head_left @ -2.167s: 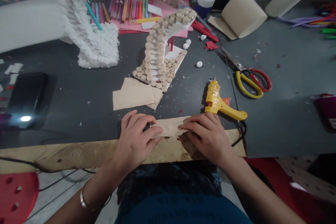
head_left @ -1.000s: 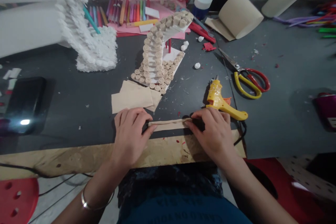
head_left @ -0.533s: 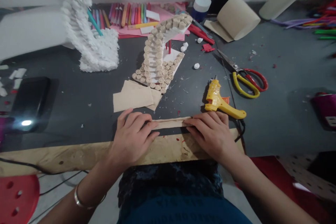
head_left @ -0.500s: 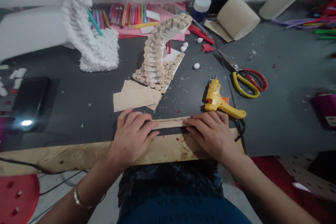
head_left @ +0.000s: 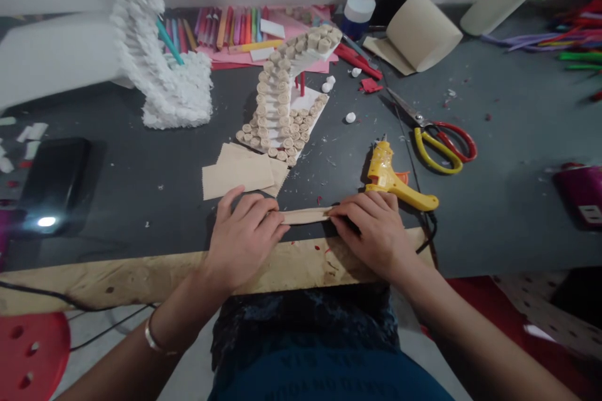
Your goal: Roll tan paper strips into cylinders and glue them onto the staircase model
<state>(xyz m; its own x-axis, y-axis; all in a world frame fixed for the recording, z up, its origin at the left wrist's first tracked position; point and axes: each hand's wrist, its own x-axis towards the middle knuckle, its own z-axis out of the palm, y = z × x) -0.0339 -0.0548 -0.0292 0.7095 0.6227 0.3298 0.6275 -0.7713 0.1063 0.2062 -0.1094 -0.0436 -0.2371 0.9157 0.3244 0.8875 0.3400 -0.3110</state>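
Narrow beige strip (head_left: 306, 217) is lying crosswise near the front edge of the dark surface (head_left: 141, 200), spanning the gap between the person's hands. Left hand (head_left: 244, 238) is holding its left end, fingers bent over it, thumb close by; right hand (head_left: 376, 232) is pinching the right end between thumb and fingers. Flat beige pieces (head_left: 237, 175) are overlapping just beyond the left hand. Yellow glue gun (head_left: 390, 180) is resting just beyond the right, near scissors (head_left: 420, 118). Coil-covered model (head_left: 283, 100) is standing farther back.

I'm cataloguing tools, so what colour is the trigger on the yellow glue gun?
Orange; the trigger of the glue gun shows best in the head view.
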